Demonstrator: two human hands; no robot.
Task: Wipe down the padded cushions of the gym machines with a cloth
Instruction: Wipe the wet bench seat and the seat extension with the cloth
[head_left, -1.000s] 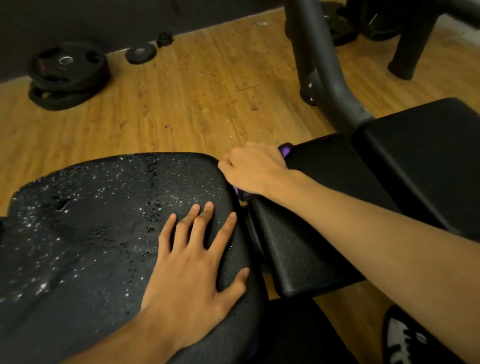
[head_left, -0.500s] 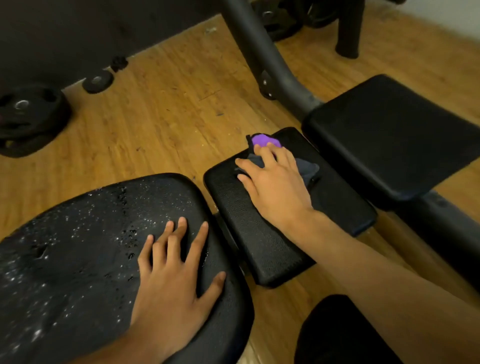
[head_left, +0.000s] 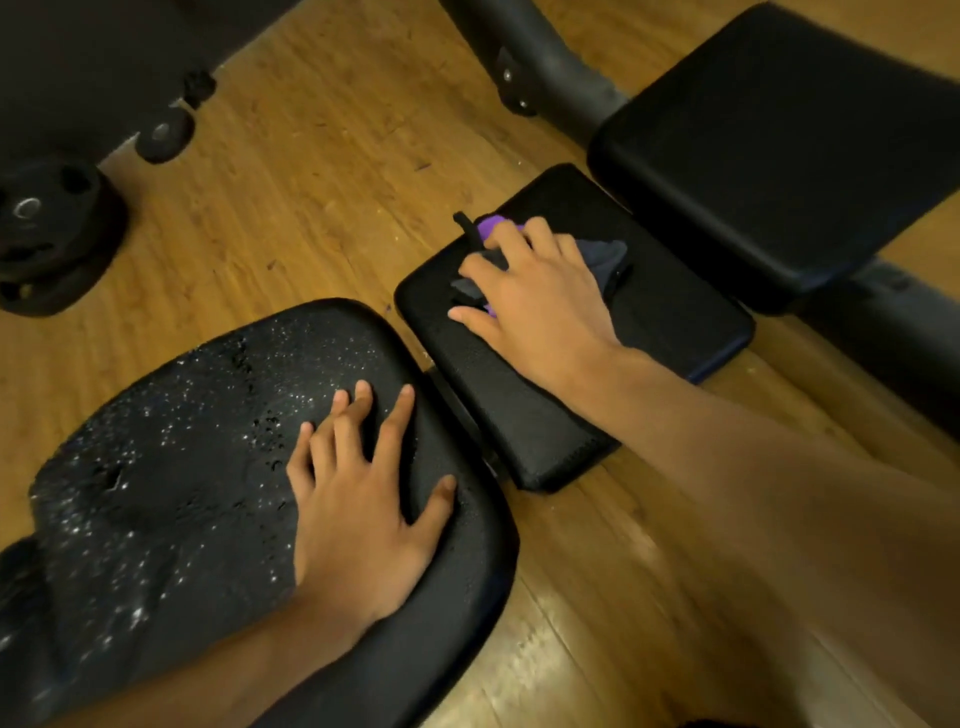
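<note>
1. The right hand lies palm down on the cloth. Its fingers are spread and nearly straight, pressing the fabric flat and not curled round it.
2. The cloth is dark grey with a purple part showing past the fingertips. It sits bunched on the far half of the small middle cushion, mostly covered by the hand. A thin dark strip of it sticks out past the cushion's far edge.
3. The small middle cushion is black, rectangular and matte. No droplets can be made out on it.
4. The left hand rests flat on the large near cushion, close to its right edge. Its fingers are apart and straight, the thumb is out to the side, and it holds nothing.
5. The large near cushion is black and speckled with shiny droplets over most of its top. It stands just beside the middle cushion, with a narrow gap between them.
6. A third black cushion lies beyond the middle one, to the upper right, and is carried on a dark machine frame tube.
7. On the wooden floor to the far left lies a stack of black weight plates. A smaller plate lies near it, by the dark wall.
</note>
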